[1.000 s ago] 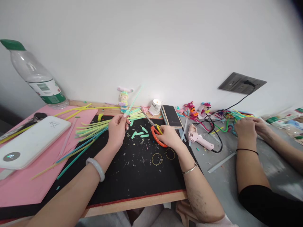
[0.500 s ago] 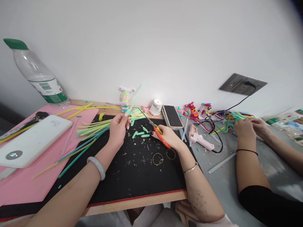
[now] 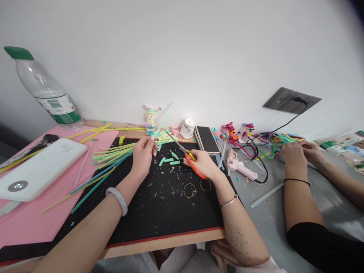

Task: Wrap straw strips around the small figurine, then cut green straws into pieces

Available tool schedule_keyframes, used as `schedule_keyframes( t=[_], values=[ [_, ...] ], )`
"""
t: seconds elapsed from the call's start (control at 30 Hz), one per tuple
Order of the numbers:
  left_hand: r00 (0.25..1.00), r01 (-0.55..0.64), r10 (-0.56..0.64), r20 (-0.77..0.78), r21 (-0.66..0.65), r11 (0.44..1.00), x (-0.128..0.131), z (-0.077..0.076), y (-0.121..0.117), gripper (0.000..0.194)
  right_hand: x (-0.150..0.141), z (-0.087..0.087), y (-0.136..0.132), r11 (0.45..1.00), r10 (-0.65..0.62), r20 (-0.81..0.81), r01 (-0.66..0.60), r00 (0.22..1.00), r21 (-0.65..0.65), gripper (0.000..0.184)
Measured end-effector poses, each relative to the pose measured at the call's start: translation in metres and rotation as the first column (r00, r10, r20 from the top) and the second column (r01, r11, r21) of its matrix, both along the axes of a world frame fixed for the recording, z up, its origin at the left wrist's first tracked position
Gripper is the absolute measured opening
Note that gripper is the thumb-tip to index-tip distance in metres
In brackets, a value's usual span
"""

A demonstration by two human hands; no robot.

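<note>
My left hand [image 3: 144,153] pinches a pale green pipe cleaner [image 3: 164,120], which points up and to the right towards the wall. Orange-and-yellow scissors [image 3: 195,165] are in my right hand [image 3: 202,163], their blades pointing up-left close to the pipe cleaner but apart from my left fingers. Several short green cut pieces [image 3: 171,160] lie on the black mat [image 3: 159,212] between my hands. Left of my left hand spreads a bundle of yellow-green pipe cleaners [image 3: 110,154]. Two thin gold rings [image 3: 189,190] rest on the mat below the scissors.
A small doll [image 3: 149,120], a white cup [image 3: 188,129] and a phone [image 3: 207,140] stand or lie along the back. To the right are a pink glue gun [image 3: 241,168] and a co-worker's hands [image 3: 297,153]. A power bank [image 3: 42,170] and bottle [image 3: 54,94] occupy the left.
The pale green pipe cleaner's tip has shifted slightly right. Both my hands stay almost where they were, with the scissors still held in the right.
</note>
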State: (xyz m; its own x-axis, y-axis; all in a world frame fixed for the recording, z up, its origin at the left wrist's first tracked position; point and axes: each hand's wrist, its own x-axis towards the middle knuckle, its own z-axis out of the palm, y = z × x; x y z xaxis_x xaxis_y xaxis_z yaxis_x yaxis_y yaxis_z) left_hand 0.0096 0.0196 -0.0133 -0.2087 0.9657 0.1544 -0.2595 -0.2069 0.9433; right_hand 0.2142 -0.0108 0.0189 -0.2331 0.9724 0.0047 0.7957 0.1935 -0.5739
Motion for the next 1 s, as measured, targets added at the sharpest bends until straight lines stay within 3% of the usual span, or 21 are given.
schedule_keyframes(
  t=[0.3,0.63,1.0],
  values=[
    [1.000,0.028,-0.028,-0.010,-0.007,1.000,0.0009,0.0034,-0.0020,0.020,-0.0019,0.0018,-0.0038,0.997,0.061,0.069,-0.057,0.996,-0.051,0.039],
    [0.938,0.323,-0.336,-0.081,-0.138,0.936,0.0074,0.0024,-0.0065,0.022,-0.0037,0.0027,-0.0036,0.991,0.089,-0.057,-0.094,0.994,-0.095,0.039],
    [0.924,0.379,-0.383,-0.002,-0.132,0.916,0.0064,0.0010,-0.0061,0.021,-0.0011,0.0040,-0.0022,0.978,0.110,-0.212,-0.144,0.971,-0.152,0.034]
  ],
)
